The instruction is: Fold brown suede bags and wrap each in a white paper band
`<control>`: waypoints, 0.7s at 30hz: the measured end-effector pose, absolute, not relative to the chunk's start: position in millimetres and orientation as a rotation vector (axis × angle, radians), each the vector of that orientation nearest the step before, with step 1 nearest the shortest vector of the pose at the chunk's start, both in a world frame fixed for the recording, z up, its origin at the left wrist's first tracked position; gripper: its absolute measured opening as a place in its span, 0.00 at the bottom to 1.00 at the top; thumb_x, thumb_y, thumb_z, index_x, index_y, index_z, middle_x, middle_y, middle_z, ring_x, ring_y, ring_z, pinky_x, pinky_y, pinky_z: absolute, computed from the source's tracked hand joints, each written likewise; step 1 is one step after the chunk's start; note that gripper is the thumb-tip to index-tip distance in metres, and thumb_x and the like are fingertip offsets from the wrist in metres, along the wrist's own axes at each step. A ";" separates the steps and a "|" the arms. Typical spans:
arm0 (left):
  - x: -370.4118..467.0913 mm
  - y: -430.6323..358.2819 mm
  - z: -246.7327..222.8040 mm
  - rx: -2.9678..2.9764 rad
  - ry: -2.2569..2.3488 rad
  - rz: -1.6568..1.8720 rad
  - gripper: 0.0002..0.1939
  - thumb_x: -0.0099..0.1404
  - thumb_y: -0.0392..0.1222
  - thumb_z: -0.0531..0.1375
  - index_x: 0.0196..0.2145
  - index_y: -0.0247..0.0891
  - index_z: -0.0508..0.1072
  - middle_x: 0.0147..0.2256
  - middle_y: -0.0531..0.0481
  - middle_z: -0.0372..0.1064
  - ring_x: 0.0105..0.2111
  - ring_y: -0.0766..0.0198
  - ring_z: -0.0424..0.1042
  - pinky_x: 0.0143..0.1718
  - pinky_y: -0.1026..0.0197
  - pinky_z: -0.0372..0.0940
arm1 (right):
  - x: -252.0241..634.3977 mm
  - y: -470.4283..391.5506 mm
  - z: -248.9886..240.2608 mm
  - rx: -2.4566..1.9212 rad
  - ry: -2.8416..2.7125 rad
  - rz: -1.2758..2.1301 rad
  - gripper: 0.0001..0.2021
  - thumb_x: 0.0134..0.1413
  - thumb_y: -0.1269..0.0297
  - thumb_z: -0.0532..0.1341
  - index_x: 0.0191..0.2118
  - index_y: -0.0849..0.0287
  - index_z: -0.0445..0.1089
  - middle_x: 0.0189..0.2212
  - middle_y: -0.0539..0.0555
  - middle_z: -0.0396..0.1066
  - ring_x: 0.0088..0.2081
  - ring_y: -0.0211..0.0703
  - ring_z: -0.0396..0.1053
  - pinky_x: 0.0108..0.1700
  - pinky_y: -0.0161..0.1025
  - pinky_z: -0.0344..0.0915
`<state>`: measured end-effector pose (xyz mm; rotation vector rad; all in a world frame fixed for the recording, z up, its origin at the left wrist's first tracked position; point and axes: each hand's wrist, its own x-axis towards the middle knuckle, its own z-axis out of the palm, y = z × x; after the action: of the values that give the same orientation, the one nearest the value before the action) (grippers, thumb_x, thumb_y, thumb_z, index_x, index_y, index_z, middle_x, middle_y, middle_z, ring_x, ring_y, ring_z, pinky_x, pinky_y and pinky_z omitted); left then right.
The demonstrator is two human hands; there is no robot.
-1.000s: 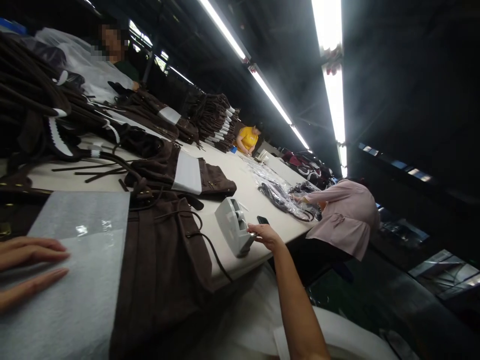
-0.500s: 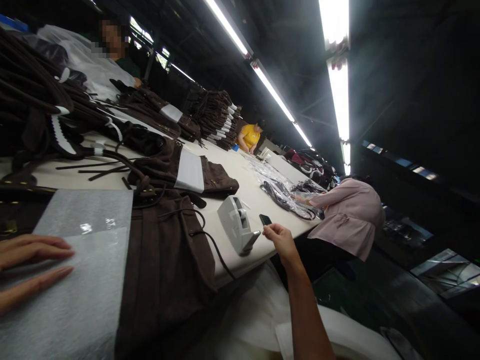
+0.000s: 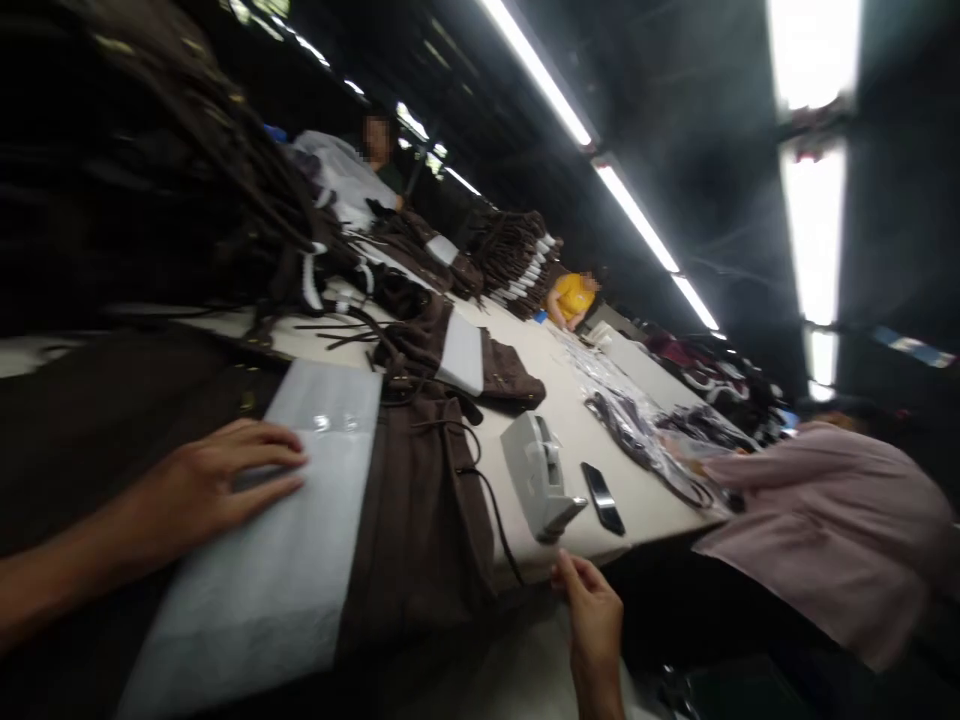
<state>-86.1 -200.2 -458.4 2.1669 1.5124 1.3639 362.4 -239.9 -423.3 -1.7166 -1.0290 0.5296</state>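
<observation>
My left hand (image 3: 225, 475) lies with fingers stretched out on a white wrapping sheet (image 3: 300, 560), which goes round a brown bag (image 3: 409, 500) in front of me. Two small shiny strips, apparently clear tape (image 3: 335, 423), sit on the sheet just beyond my fingertips. My right hand (image 3: 592, 605) is in a pinch at the table's edge, below a grey tape dispenser (image 3: 534, 480). Whatever is between its thumb and finger is too small to make out. A black phone (image 3: 602, 498) rests to the right of the dispenser.
Another brown bag with a white band (image 3: 461, 355) lies farther up the table (image 3: 559, 410). Brown bags are piled at the left (image 3: 225, 150) and stacked behind (image 3: 517, 260). A person in pink (image 3: 832, 520) handles plastic-wrapped items (image 3: 645, 440); two others work farther back.
My right hand has drawn back from the dispenser's tip to the near table edge, uncovering the phone. My left hand still rests on the sheet. The view has turned left.
</observation>
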 end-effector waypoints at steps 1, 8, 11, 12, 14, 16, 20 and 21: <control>-85.2 -205.1 -455.8 2.198 1.496 1.315 0.20 0.66 0.61 0.57 0.37 0.44 0.79 0.42 0.53 0.73 0.44 0.60 0.70 0.51 0.56 0.67 | 344.8 -241.7 -413.7 -1.620 -1.010 0.659 0.21 0.35 0.46 0.72 0.28 0.60 0.76 0.24 0.53 0.74 0.27 0.42 0.68 0.29 0.36 0.66; -78.5 -233.9 -435.8 2.168 1.520 1.186 0.13 0.70 0.40 0.54 0.47 0.41 0.76 0.49 0.44 0.66 0.50 0.57 0.65 0.54 0.54 0.65 | 161.6 -218.9 -355.4 -1.220 -1.307 1.427 0.18 0.41 0.52 0.73 0.29 0.64 0.76 0.25 0.53 0.73 0.22 0.31 0.62 0.25 0.28 0.64; -84.5 -236.1 -431.4 2.090 1.454 1.178 0.11 0.66 0.38 0.58 0.45 0.41 0.76 0.47 0.46 0.67 0.49 0.57 0.67 0.53 0.54 0.64 | 94.1 -192.1 -355.8 -1.166 -1.295 1.530 0.14 0.42 0.58 0.73 0.27 0.65 0.75 0.24 0.53 0.74 0.20 0.29 0.62 0.23 0.27 0.65; -87.0 -235.2 -430.6 2.037 1.433 1.187 0.10 0.64 0.37 0.60 0.44 0.40 0.75 0.46 0.47 0.68 0.48 0.57 0.67 0.53 0.55 0.64 | 77.3 -182.3 -357.8 -1.194 -1.263 1.546 0.12 0.44 0.61 0.72 0.26 0.66 0.74 0.24 0.53 0.74 0.19 0.28 0.62 0.22 0.27 0.64; -91.5 -232.8 -429.7 1.907 1.404 1.218 0.10 0.59 0.35 0.63 0.40 0.38 0.74 0.45 0.48 0.69 0.46 0.59 0.69 0.51 0.57 0.65 | 51.9 -165.1 -362.5 -1.283 -1.219 1.574 0.09 0.49 0.66 0.69 0.26 0.66 0.73 0.23 0.53 0.74 0.19 0.28 0.63 0.21 0.25 0.63; -94.3 -231.3 -429.3 1.797 1.394 1.240 0.11 0.55 0.34 0.65 0.37 0.37 0.72 0.44 0.48 0.70 0.45 0.59 0.70 0.49 0.58 0.65 | 36.1 -153.3 -367.4 -1.359 -1.227 1.591 0.09 0.53 0.69 0.66 0.25 0.66 0.71 0.22 0.52 0.73 0.18 0.27 0.63 0.20 0.23 0.62; -95.6 -232.6 -428.9 1.730 1.393 1.276 0.09 0.53 0.34 0.64 0.33 0.37 0.71 0.44 0.47 0.70 0.47 0.56 0.69 0.51 0.56 0.63 | 25.0 -143.8 -375.4 -1.471 -1.310 1.602 0.12 0.55 0.74 0.63 0.21 0.66 0.69 0.18 0.52 0.70 0.15 0.26 0.61 0.17 0.22 0.60; -95.5 -233.2 -429.0 1.726 1.388 1.284 0.08 0.53 0.34 0.64 0.32 0.38 0.70 0.44 0.47 0.70 0.48 0.56 0.69 0.51 0.56 0.63 | 24.6 -142.9 -376.5 -1.503 -1.334 1.600 0.12 0.55 0.74 0.63 0.21 0.66 0.68 0.17 0.51 0.70 0.15 0.27 0.61 0.17 0.22 0.60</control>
<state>-95.5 -233.2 -429.0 1.7265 1.3877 1.2842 24.6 -142.9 -376.5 -1.5031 -1.3335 1.6002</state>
